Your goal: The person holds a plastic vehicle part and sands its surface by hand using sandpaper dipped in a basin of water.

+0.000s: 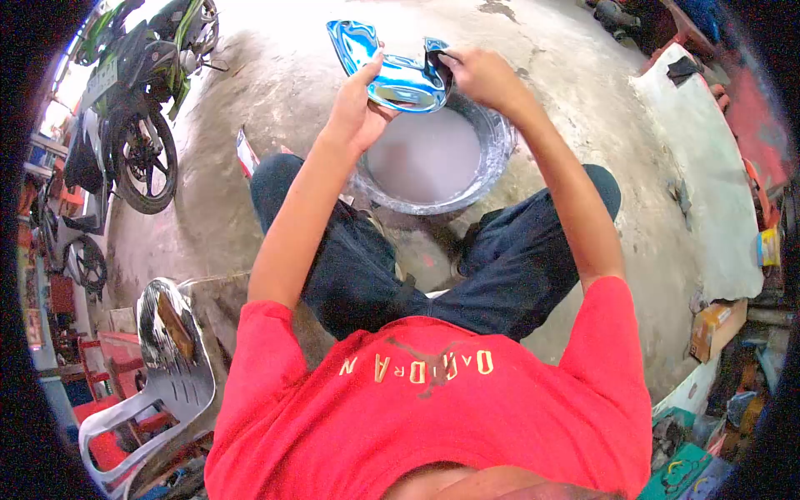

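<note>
A glossy blue, curved panel (406,86) is held up over the far side of a dark tub (497,143). My left hand (358,111) is closed on the panel's left part, thumb on top and the other fingers underneath. At the panel's right end, my right hand (485,77) is closed in a pinch, with its fingertips at a dark patch (437,67). I cannot tell whether that patch is a separate sheet or part of the panel. Cloudy greyish liquid (425,158) fills much of the tub, which stands on the floor between my knees.
Motorcycles (143,154) stand on the left. A white plastic chair (179,358) is at the lower left. Along the right are a pale sheet (696,175), a cardboard box (718,327) and green trays (687,471) with tools. Concrete floor (275,92) surrounds the tub.
</note>
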`<state>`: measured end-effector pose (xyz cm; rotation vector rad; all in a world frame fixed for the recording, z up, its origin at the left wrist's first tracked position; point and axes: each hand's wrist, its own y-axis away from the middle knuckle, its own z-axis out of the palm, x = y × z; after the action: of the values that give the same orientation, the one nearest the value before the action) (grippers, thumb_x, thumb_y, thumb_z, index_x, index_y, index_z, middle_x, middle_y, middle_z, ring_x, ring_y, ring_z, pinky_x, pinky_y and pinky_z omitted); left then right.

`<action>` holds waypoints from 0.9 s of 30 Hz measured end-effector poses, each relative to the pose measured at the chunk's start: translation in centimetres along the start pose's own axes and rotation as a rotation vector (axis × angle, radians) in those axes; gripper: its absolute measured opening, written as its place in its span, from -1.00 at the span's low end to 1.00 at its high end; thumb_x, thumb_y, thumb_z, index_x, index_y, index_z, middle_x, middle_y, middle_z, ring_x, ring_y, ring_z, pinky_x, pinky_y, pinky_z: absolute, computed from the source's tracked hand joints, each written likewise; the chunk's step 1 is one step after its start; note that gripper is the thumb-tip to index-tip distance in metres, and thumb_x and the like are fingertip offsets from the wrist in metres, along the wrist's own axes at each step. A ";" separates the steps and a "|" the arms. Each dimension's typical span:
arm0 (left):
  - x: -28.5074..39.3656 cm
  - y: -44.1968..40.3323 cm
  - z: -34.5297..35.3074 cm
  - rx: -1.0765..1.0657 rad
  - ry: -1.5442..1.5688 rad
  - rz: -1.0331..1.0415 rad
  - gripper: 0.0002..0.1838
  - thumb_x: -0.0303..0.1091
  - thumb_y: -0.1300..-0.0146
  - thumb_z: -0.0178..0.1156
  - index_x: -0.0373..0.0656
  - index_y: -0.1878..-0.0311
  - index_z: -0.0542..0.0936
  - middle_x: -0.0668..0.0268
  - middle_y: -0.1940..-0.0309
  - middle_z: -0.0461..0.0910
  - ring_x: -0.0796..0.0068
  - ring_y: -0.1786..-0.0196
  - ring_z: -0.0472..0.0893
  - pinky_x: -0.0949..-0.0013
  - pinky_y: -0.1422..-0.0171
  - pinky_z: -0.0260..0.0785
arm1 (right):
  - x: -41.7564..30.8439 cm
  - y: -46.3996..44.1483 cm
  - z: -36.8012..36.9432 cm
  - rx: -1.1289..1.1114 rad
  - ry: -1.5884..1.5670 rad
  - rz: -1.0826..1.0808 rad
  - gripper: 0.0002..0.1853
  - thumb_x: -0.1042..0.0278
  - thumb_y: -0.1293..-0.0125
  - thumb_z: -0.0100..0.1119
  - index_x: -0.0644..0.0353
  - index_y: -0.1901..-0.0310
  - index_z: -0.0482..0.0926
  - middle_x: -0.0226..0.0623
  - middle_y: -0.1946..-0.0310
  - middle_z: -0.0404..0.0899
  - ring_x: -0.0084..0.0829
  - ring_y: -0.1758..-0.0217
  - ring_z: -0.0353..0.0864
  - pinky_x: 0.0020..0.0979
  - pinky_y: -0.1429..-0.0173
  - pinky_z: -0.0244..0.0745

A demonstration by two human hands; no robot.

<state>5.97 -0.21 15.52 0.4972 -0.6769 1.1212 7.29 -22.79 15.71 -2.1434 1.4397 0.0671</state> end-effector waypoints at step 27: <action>-0.7 -5.2 -6.4 0.056 0.017 -0.198 -0.40 -0.47 -0.30 0.28 -0.03 -0.40 0.40 0.16 -0.08 0.64 0.22 -0.06 0.70 0.09 -0.07 0.65 | 9.7 15.0 36.5 -0.792 -0.154 0.658 -0.52 0.11 -0.22 0.35 0.10 -0.15 0.66 0.05 -0.03 0.68 0.03 -0.13 0.66 -0.07 -0.25 0.53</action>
<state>12.14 1.74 10.42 0.5892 -0.5690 0.9587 7.68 -18.00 -24.63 -2.0062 2.1980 1.1853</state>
